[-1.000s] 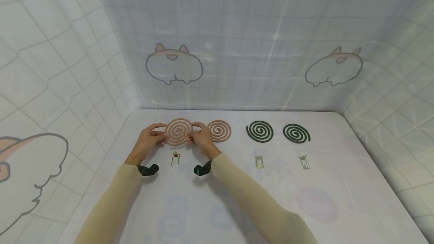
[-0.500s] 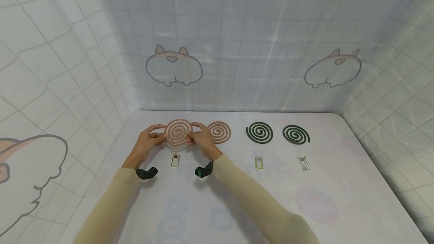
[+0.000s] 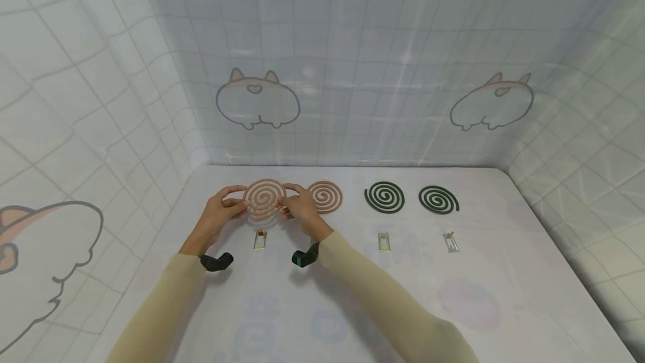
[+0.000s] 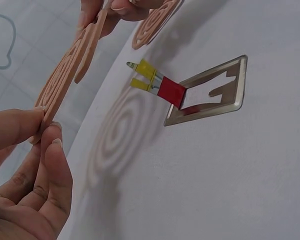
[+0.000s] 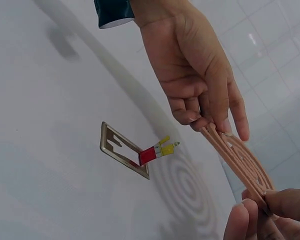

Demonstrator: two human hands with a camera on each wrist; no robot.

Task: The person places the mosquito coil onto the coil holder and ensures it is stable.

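A brown mosquito coil (image 3: 264, 199) is held up off the white table between both hands, tilted so its flat face shows in the head view. My left hand (image 3: 220, 213) pinches its left rim with thumb and fingers. The right hand (image 3: 301, 209) pinches the opposite rim. In the left wrist view the coil (image 4: 65, 75) appears nearly edge-on, with one strand standing apart from the rest, and its spiral shadow falls on the table. Close in front lies a thin metal coil stand (image 4: 210, 114), its upright red tab (image 4: 171, 91) tipped with yellow prongs.
A second brown coil (image 3: 326, 197) lies just right of the right hand. Two dark green coils, one (image 3: 385, 198) and another (image 3: 439, 200), lie farther right, with a gold stand (image 3: 384, 242) and a silver stand (image 3: 450, 242) before them. Tiled-pattern sheets wall three sides.
Both hands keep their pinch on the mosquito coil and have barely moved. Its rings looked doubled a second ago; now they show as a cleaner single spiral.
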